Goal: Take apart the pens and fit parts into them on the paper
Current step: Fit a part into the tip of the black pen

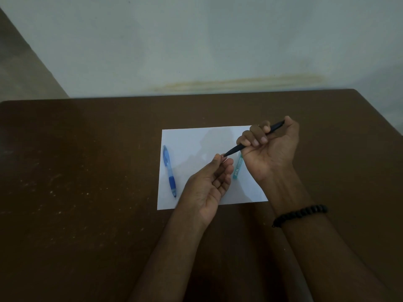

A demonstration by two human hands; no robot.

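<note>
A white sheet of paper (196, 140) lies on the brown table. My right hand (270, 147) is closed around a dark pen (234, 149), held above the paper with its tip pointing down-left. My left hand (209, 184) pinches at that tip with thumb and forefinger; what sits between them is too small to tell. A blue pen (169, 171) lies along the paper's left side, tip toward me. A slim teal case (237, 168) lies on the paper, partly hidden under my right hand.
The brown table (87, 171) stretches wide to the left and right of the paper, with pale specks on its left part. Its far edge meets a pale wall (196, 40). A black bead bracelet (301, 213) circles my right wrist.
</note>
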